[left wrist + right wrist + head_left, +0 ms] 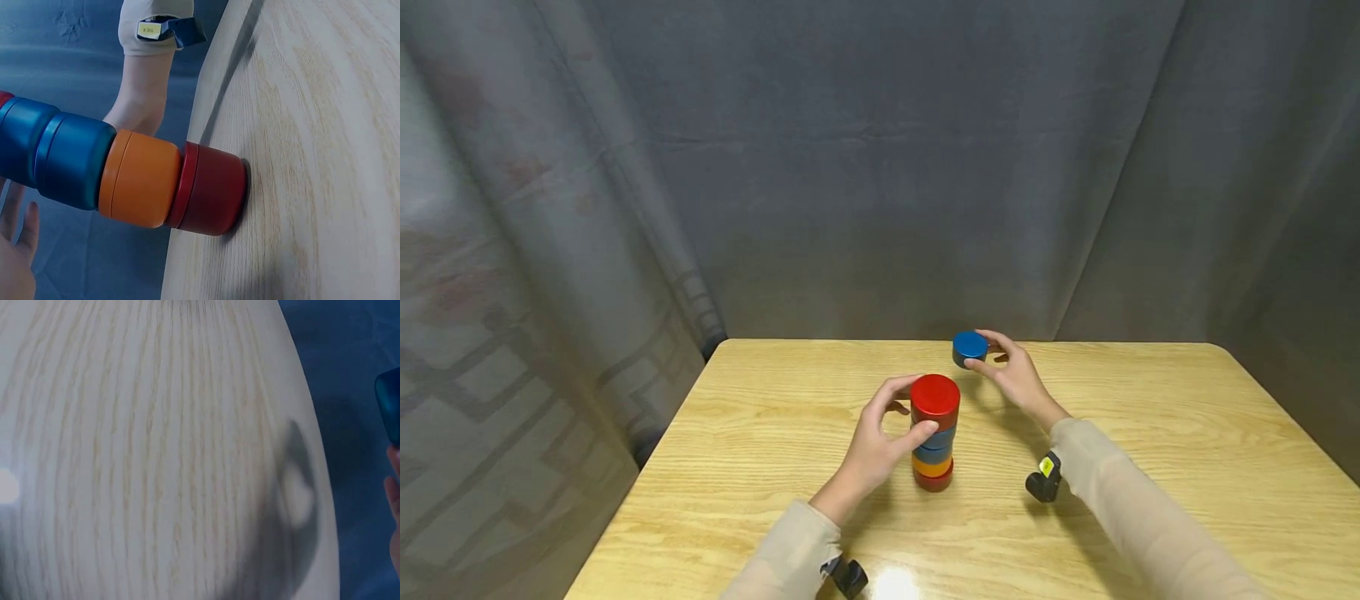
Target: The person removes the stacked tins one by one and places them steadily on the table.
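Note:
A stack of round metal tins stands upright on the table: a dark red tin (215, 190) at the bottom, an orange tin (140, 179) over it, then two blue tins (75, 159), with a bright red tin (936, 398) on top. My left hand (883, 429) grips the top red tin from the left, thumb in front and fingers partly hidden behind it. Behind the stack and slightly right, my right hand (1015, 375) holds another blue tin (970, 348) by its side, raised off the table. Only an edge of that tin shows in the right wrist view.
The wooden table (760, 433) has its far edge just beyond my right hand. Grey curtains (880, 167) hang behind and at both sides. A small black camera (1043, 479) sits on my right wrist and another (847, 577) on my left.

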### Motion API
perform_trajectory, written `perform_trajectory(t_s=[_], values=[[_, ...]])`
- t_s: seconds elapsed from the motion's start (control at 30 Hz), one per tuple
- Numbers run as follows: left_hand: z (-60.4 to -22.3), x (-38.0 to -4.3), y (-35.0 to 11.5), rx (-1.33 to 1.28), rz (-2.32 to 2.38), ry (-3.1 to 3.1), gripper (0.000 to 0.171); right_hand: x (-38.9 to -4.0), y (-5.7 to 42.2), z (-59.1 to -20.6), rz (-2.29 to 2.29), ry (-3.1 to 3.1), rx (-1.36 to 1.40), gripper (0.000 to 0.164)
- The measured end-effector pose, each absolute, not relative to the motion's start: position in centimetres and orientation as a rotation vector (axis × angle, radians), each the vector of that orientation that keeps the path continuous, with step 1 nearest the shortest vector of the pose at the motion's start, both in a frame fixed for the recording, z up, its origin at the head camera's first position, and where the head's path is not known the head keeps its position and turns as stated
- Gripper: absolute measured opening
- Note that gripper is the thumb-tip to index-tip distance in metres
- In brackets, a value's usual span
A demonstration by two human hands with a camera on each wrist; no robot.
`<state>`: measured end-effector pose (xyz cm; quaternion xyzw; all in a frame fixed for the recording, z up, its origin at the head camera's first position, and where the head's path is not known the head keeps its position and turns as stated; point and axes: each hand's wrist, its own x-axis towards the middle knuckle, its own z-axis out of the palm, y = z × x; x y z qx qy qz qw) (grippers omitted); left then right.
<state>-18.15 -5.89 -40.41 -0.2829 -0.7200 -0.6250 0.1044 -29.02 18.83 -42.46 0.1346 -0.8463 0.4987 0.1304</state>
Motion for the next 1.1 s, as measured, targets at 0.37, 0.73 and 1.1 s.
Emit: perform_trajectory(t_s=[0.37, 0.73, 1.1], values=[[-40.4, -18.2, -5.8, -0.828, -1.821, -2.149, 0.048, -30.0, 19.4, -44.1, 1.530, -2.538, 0.278, 0.060], [-40.3, -18.2, -5.7, -0.823, -1.846, -2.148, 0.049, -30.7, 20.0, -45.4, 1.584, -2.614, 0.238, 0.063], [-40.4, -18.1, -5.6, -0.821, -1.836, -2.155, 0.049, -30.5, 20.2, -46.3, 1.572, -2.678, 0.262, 0.064]])
